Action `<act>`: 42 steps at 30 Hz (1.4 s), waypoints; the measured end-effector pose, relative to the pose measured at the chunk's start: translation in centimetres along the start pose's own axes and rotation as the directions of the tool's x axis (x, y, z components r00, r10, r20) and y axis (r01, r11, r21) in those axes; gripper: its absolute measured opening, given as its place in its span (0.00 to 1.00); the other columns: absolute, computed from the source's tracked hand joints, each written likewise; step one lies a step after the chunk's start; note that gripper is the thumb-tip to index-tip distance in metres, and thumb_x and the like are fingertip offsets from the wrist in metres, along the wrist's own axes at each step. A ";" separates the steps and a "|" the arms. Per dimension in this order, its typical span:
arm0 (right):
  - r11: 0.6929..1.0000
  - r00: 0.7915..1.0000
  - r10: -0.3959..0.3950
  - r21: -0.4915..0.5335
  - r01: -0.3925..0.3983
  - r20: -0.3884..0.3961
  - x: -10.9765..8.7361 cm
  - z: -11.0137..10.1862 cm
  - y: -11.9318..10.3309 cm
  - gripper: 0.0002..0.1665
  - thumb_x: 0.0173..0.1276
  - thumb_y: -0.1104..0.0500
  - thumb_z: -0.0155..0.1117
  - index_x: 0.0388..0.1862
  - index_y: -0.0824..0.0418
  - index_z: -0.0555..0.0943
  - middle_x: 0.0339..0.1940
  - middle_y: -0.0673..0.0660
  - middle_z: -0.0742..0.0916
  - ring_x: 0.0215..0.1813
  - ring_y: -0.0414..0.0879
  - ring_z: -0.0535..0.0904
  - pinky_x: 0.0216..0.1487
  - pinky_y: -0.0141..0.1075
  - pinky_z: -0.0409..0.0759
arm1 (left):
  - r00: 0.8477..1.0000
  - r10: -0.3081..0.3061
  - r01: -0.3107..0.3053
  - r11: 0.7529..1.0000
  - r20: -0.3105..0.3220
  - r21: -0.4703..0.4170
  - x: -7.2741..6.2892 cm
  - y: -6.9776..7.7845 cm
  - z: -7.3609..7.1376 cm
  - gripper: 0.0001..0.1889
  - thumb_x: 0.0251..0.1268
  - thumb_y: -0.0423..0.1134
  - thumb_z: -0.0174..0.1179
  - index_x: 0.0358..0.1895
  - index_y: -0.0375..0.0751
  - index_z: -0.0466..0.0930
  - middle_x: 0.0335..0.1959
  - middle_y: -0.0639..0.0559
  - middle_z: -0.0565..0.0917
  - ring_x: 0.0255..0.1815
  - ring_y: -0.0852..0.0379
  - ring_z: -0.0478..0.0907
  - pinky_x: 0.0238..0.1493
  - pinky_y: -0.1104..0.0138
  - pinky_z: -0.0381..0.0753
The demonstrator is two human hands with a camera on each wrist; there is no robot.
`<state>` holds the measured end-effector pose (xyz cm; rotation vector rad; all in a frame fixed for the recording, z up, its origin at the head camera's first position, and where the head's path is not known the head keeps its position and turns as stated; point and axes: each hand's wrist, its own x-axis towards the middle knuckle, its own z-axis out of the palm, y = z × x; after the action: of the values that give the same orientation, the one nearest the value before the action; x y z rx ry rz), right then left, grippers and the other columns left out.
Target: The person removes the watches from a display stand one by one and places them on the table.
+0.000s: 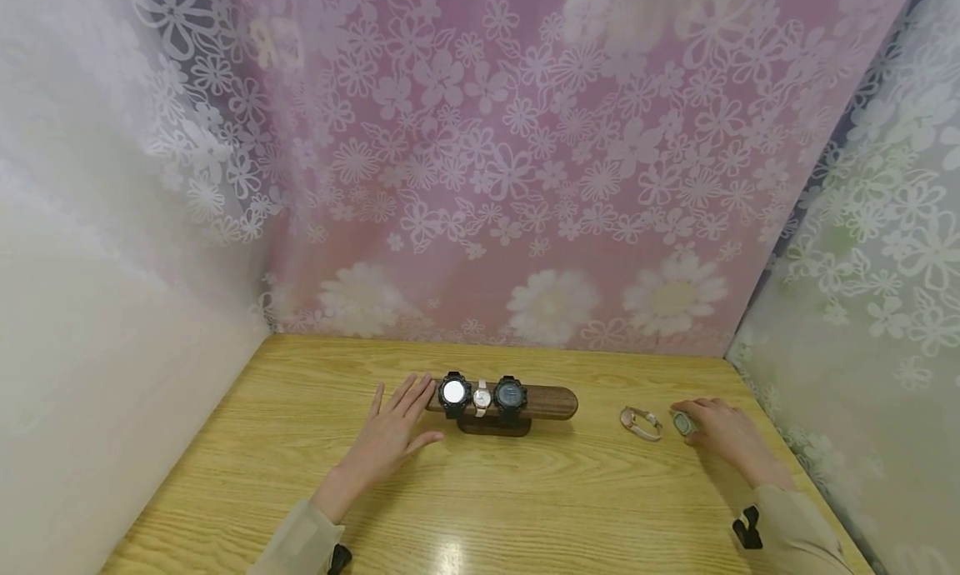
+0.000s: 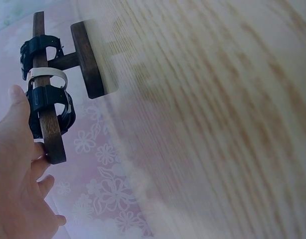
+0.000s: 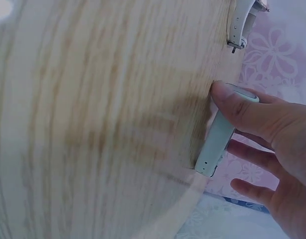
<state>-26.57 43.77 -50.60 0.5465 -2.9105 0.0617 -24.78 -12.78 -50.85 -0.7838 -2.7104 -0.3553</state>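
A dark wooden watch stand (image 1: 553,402) carries three watches side by side: a black watch with a bright face (image 1: 453,391), a small white-strapped watch (image 1: 482,399) and a black watch with a dark face (image 1: 511,394). At the stand's left end, my left hand (image 1: 381,442) touches the bar with fingers extended and thumb apart. Over on the right, my right hand (image 1: 729,438) pinches a pale green watch (image 1: 683,423) between thumb and fingers. In the right wrist view its green strap (image 3: 215,142) stands on edge at the table, thumb across the top.
Between the stand and my right hand lies another watch (image 1: 642,426) with a pale strap, closed in a loop. The wooden table (image 1: 525,492) is bounded by a pink flowered curtain (image 1: 480,183) behind and pale panels at both sides.
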 end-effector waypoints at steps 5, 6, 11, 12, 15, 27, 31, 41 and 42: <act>0.998 1.000 0.000 0.061 0.001 -0.015 -0.2 -0.3 0.0 0.39 0.50 0.60 0.82 0.63 0.64 0.80 0.50 0.68 0.86 0.44 0.67 0.82 0.37 0.58 0.82 | 1.000 -0.006 0.006 1.000 -0.002 0.015 0.0 0.0 0.0 0.44 0.72 0.63 0.54 0.81 0.43 0.54 0.82 0.47 0.56 0.83 0.45 0.49 0.78 0.36 0.40; 0.997 1.000 0.009 0.077 -0.008 -0.011 -0.2 -0.4 0.0 0.39 0.51 0.60 0.82 0.64 0.65 0.80 0.51 0.69 0.86 0.45 0.67 0.82 0.38 0.59 0.82 | 1.000 -0.008 0.008 1.000 -0.002 0.019 0.0 0.0 0.0 0.44 0.72 0.64 0.54 0.82 0.43 0.54 0.82 0.47 0.56 0.83 0.46 0.48 0.78 0.36 0.40; 0.982 0.997 0.072 0.176 -0.068 -0.019 -0.3 -0.8 -0.6 0.34 0.63 0.59 0.74 0.67 0.67 0.77 0.53 0.69 0.86 0.49 0.67 0.82 0.46 0.61 0.81 | 1.000 -0.010 0.010 1.000 -0.003 0.022 0.0 0.1 -0.1 0.44 0.72 0.64 0.53 0.81 0.43 0.54 0.82 0.48 0.55 0.83 0.47 0.47 0.78 0.37 0.40; 0.977 0.996 0.083 0.201 -0.074 -0.034 -0.3 -0.8 -0.8 0.32 0.66 0.59 0.72 0.67 0.67 0.77 0.53 0.69 0.86 0.49 0.66 0.83 0.47 0.61 0.81 | 1.000 -0.008 0.008 1.000 -0.004 0.022 0.0 0.1 -0.1 0.44 0.72 0.64 0.53 0.81 0.43 0.54 0.82 0.48 0.55 0.83 0.47 0.47 0.78 0.37 0.40; 0.966 0.991 0.096 0.248 -0.071 -0.090 -0.4 -0.5 -1.3 0.28 0.71 0.59 0.67 0.68 0.66 0.76 0.55 0.69 0.85 0.50 0.65 0.83 0.49 0.62 0.80 | 1.000 -0.003 0.003 1.000 -0.012 0.026 0.0 0.1 -0.1 0.43 0.72 0.63 0.54 0.81 0.42 0.55 0.82 0.48 0.56 0.83 0.46 0.49 0.78 0.36 0.41; 0.971 0.961 0.040 0.238 0.028 -0.275 0.0 0.6 -5.6 0.29 0.67 0.62 0.71 0.66 0.63 0.78 0.59 0.68 0.84 0.57 0.70 0.79 0.54 0.66 0.77 | 1.000 -0.002 0.002 1.000 -0.019 0.009 -0.1 0.1 -0.2 0.43 0.71 0.62 0.55 0.81 0.41 0.55 0.81 0.46 0.58 0.82 0.43 0.52 0.77 0.35 0.42; 0.970 0.956 0.008 0.235 0.064 -0.294 0.7 0.6 -7.1 0.31 0.67 0.62 0.71 0.69 0.60 0.76 0.61 0.66 0.83 0.59 0.68 0.79 0.54 0.65 0.78 | 1.000 -0.005 0.005 1.000 -0.015 0.003 -0.1 0.1 -0.2 0.43 0.72 0.62 0.56 0.81 0.41 0.55 0.81 0.46 0.58 0.82 0.43 0.51 0.77 0.36 0.42; 0.954 0.923 -0.109 0.222 0.202 -0.370 3.6 -0.1 -11.0 0.40 0.63 0.61 0.75 0.74 0.58 0.72 0.65 0.65 0.81 0.57 0.64 0.81 0.55 0.63 0.79 | 1.000 0.005 -0.004 1.000 -0.020 0.022 -0.1 0.2 -0.1 0.43 0.72 0.63 0.54 0.81 0.40 0.56 0.81 0.46 0.57 0.82 0.43 0.52 0.77 0.35 0.43; 0.953 0.920 -0.118 0.216 0.210 -0.373 3.8 -0.1 -11.4 0.41 0.62 0.60 0.76 0.74 0.58 0.72 0.66 0.64 0.81 0.57 0.63 0.81 0.54 0.63 0.79 | 1.000 0.004 -0.003 1.000 -0.018 0.017 -0.2 0.2 -0.1 0.43 0.72 0.63 0.54 0.81 0.41 0.55 0.82 0.46 0.57 0.82 0.43 0.51 0.77 0.35 0.43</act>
<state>-25.93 31.77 -49.71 0.7343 -2.5048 0.4653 -24.53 -12.73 -50.79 -0.7768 -2.6910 -0.3361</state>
